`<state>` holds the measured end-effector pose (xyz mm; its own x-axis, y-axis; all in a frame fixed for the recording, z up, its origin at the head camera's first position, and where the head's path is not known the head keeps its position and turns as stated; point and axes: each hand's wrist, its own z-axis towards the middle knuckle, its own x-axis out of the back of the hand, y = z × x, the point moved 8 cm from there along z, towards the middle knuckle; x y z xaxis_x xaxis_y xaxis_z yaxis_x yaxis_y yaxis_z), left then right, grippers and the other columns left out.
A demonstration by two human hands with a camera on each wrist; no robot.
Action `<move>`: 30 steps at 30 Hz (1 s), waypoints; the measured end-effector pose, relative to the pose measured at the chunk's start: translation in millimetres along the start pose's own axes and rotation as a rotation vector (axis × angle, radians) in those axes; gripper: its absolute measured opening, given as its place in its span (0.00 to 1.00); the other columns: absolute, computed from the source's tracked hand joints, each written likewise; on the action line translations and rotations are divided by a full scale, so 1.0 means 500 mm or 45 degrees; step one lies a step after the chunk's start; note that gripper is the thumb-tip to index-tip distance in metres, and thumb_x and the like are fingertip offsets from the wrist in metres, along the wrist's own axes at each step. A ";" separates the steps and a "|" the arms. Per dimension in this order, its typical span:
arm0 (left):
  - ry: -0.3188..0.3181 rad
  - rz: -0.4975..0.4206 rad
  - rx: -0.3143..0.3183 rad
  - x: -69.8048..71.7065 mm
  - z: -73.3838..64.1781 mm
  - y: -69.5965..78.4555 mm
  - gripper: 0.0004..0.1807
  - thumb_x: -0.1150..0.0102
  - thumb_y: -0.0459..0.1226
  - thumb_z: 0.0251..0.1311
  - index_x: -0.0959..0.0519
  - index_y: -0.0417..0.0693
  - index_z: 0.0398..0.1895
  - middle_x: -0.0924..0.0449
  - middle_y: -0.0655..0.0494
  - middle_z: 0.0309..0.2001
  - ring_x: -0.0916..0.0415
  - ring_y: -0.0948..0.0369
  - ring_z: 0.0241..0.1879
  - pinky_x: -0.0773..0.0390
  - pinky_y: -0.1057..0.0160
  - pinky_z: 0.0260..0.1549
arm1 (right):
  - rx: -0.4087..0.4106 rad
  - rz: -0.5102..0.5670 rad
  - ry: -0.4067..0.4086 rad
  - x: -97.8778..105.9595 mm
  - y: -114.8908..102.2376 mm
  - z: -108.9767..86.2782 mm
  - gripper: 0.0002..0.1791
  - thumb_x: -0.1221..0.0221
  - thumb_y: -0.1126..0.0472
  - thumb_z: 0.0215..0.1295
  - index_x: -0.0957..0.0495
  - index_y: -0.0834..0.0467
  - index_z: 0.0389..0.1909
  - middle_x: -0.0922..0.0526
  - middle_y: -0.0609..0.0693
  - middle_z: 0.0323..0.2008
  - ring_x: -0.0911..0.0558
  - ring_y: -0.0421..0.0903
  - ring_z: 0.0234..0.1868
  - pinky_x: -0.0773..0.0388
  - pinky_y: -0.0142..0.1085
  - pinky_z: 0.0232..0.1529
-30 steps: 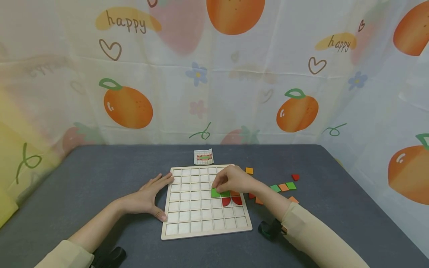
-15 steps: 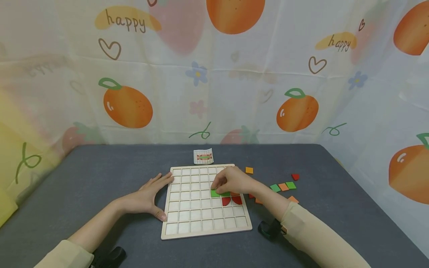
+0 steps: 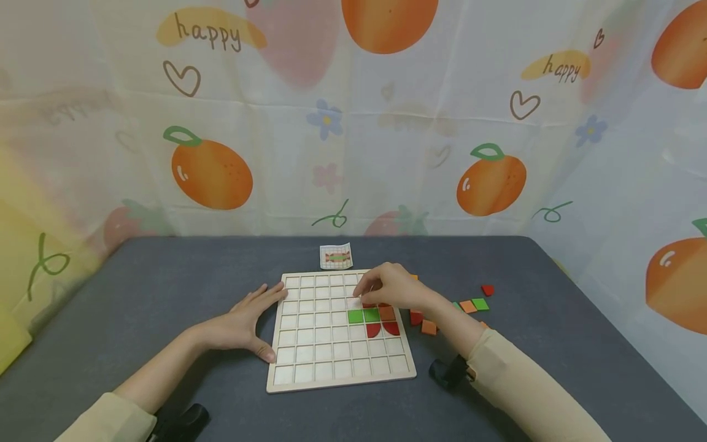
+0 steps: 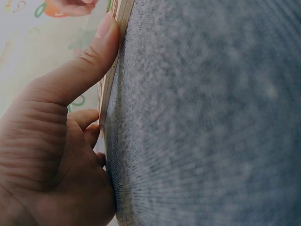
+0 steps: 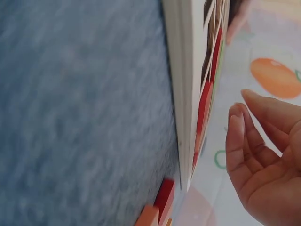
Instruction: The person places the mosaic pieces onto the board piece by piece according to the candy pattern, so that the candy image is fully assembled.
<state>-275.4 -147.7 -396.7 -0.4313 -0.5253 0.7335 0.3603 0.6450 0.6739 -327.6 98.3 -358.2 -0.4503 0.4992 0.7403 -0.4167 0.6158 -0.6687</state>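
A white grid board (image 3: 315, 355) with a pale wooden frame lies on the dark table. My left hand (image 3: 237, 325) rests spread along its left side, with thumb and fingertips touching the frame; in the left wrist view the thumb (image 4: 87, 63) lies against the board's edge. Over the board's upper right, my right hand (image 3: 393, 286) hovers with fingers loosely bent and holds nothing. Below it, two green square tiles (image 3: 356, 316) sit side by side in cells, next to an orange tile (image 3: 386, 314). Red rounded tiles (image 3: 373, 330) fill cells underneath; other red tiles are partly hidden by the hand.
A small pattern card (image 3: 336, 256) lies behind the board. To the board's right are loose tiles: an orange square (image 3: 428, 327), a red piece (image 3: 416, 317), a green square (image 3: 480, 304), a red piece (image 3: 487, 290) and others. A printed curtain (image 3: 353, 166) hangs behind the table.
My right hand has let go of the left green tile, which now lies in its cell, and has moved slightly up and away. My left hand stays at the board's edge.
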 end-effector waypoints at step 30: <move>0.012 0.008 -0.021 0.001 0.001 0.003 0.67 0.20 0.53 0.36 0.49 0.41 0.78 0.61 0.40 0.81 0.71 0.32 0.78 0.65 0.22 0.64 | -0.178 0.052 0.107 0.150 0.150 -0.121 0.18 0.39 0.59 0.68 0.20 0.60 0.56 0.15 0.60 0.53 0.15 0.49 0.50 0.17 0.42 0.51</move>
<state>-275.4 -146.8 -395.4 -0.4213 -0.5268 0.7382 0.3762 0.6392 0.6708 -344.9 218.6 -348.8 -0.3944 0.5709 0.7200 -0.2831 0.6700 -0.6863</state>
